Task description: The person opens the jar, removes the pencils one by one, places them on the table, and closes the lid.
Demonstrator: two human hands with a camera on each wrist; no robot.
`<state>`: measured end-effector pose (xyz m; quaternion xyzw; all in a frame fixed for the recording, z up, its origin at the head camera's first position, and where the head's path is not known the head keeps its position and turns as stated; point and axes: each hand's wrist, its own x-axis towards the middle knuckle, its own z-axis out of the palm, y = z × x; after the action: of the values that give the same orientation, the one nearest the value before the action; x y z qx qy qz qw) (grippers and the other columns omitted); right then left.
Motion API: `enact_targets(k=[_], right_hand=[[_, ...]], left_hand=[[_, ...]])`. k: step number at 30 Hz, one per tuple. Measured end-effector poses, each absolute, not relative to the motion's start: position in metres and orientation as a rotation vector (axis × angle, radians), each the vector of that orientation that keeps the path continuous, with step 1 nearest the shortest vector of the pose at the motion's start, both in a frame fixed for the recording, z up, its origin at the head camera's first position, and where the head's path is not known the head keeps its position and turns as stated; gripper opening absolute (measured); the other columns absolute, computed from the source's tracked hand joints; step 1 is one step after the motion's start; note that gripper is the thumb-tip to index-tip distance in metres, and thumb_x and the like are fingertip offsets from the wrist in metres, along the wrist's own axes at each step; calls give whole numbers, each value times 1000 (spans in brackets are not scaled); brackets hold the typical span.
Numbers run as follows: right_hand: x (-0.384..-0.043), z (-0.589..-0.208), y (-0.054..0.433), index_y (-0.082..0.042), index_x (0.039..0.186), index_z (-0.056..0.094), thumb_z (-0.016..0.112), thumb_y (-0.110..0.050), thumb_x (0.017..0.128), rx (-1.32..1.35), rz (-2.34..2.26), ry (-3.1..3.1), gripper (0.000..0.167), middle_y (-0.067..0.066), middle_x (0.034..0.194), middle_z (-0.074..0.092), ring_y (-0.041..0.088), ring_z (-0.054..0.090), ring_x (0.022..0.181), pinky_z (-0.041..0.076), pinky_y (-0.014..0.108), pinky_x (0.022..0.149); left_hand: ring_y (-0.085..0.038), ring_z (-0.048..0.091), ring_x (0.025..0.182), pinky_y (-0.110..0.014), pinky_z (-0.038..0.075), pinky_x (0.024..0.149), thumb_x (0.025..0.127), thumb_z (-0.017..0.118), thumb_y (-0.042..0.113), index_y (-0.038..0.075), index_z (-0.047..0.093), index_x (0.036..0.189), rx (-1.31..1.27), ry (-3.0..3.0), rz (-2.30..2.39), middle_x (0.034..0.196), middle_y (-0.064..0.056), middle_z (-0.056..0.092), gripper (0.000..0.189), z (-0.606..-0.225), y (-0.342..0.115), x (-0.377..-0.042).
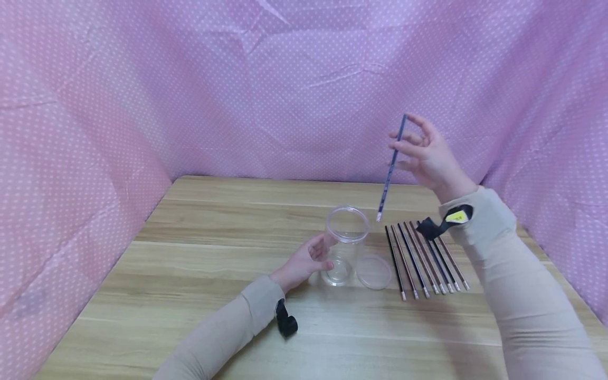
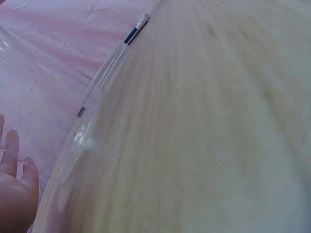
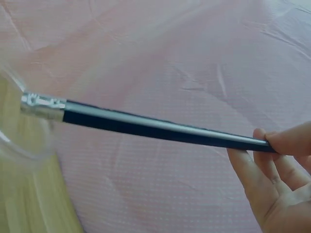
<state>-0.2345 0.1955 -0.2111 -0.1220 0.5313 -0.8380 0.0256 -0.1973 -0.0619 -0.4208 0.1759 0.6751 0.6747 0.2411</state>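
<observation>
My left hand (image 1: 306, 264) holds the lower left side of a clear plastic jar (image 1: 348, 240), which stands upright on the table with its mouth uncovered. In the left wrist view, the fingers (image 2: 30, 177) lie against its see-through wall. Up in the air, right of the jar, my right hand (image 1: 429, 158) pinches a dark blue pencil (image 1: 392, 168) near its upper end. That pencil hangs tilted, with its silvery ferrule end (image 3: 43, 107) lowest, beyond the jar's rim and outside it. Several dark and brownish pencils (image 1: 424, 261) lie in a row below the right forearm.
A clear round lid (image 1: 374, 272) lies flat between the jar and the row of pencils. The wooden table (image 1: 190, 232) has pink dotted cloth (image 1: 266, 105) hanging behind it and on both sides. Black straps (image 1: 286, 319) hang from the wrists.
</observation>
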Motion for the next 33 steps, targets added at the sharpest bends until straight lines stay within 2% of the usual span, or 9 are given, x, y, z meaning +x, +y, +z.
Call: enact_targets(k=[5, 9, 14, 17, 23, 26, 29, 33], right_hand=[[-231, -202, 224, -15, 146, 25, 57, 13, 85, -416, -2508, 1724, 74, 8, 99, 68, 17, 66, 85, 61, 36, 68], [-228, -211, 255, -19, 142, 31, 54, 11, 88, -425, -2254, 1961, 65, 3, 101, 69, 13, 66, 88, 61, 31, 69], [-228, -227, 298, -23, 132, 42, 48, 14, 90, -482, -2074, 2075, 57, 1, 102, 68, 13, 67, 89, 60, 30, 69], [-227, -233, 318, -24, 136, 38, 49, 11, 91, -402, -1920, 2250, 59, -5, 102, 67, 10, 67, 89, 61, 31, 69], [-225, -246, 347, -13, 152, 13, 55, 1, 92, -143, -1363, 2640, 75, -25, 94, 59, -1, 64, 85, 60, 29, 74], [-226, -260, 359, -5, 150, 12, 57, 1, 90, -129, -1257, 2673, 75, -27, 91, 58, -2, 63, 82, 60, 30, 72], [-226, -279, 367, 4, 146, 15, 60, -2, 89, -153, -1132, 2701, 73, -23, 91, 61, -4, 62, 79, 60, 31, 69], [-226, -306, 375, 8, 141, 21, 63, 0, 86, -155, -1065, 2709, 70, -8, 93, 66, -2, 62, 75, 60, 32, 65]], left_hand=[[-30, 28, 141, -43, 21, 119, 84, 66, 1, 10, 29, 148, 471, 1850, 1832, 153, -11, 31, 74, -421, -62, -199], [-29, 28, 142, -43, 20, 119, 84, 67, 4, 10, 29, 148, 469, 1849, 1827, 154, -10, 30, 75, -421, -62, -200], [-28, 25, 143, -41, 19, 120, 83, 65, -2, 9, 29, 147, 527, 1830, 1854, 153, -10, 31, 74, -420, -61, -202], [-27, 24, 143, -41, 19, 120, 83, 63, -4, 8, 29, 147, 541, 1818, 1867, 153, -10, 31, 74, -418, -61, -202], [-28, 24, 143, -41, 20, 120, 83, 63, -4, 7, 30, 147, 532, 1824, 1866, 153, -10, 31, 73, -416, -62, -201], [-28, 24, 143, -40, 19, 120, 83, 63, -4, 7, 29, 147, 538, 1824, 1866, 154, -10, 30, 73, -415, -61, -201], [-27, 23, 143, -39, 19, 120, 83, 63, -6, 7, 28, 148, 529, 1818, 1869, 154, -10, 30, 74, -414, -61, -201], [-27, 24, 143, -39, 19, 120, 83, 63, -6, 7, 28, 148, 521, 1818, 1867, 154, -10, 30, 75, -414, -59, -200]])
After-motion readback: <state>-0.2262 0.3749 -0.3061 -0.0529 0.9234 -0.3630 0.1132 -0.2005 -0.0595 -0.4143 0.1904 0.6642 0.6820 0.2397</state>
